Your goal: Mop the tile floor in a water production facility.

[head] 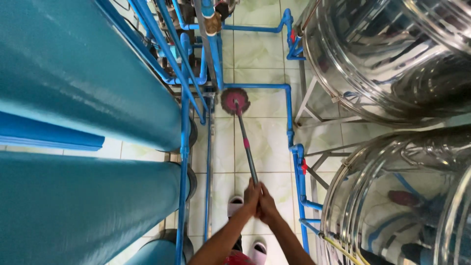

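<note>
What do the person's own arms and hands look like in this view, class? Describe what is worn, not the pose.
Both forearms are bare, with no sleeves in view. The left hand and right hand wear no gloves. No watch, ring or bracelet is visible.

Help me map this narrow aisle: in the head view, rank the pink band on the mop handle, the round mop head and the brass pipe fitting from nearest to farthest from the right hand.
From the right hand:
1. Pink band, partway up the handle.
2. Round mop head, on the tiled floor ahead.
3. Brass pipe fitting, at the aisle's far end.
</note>
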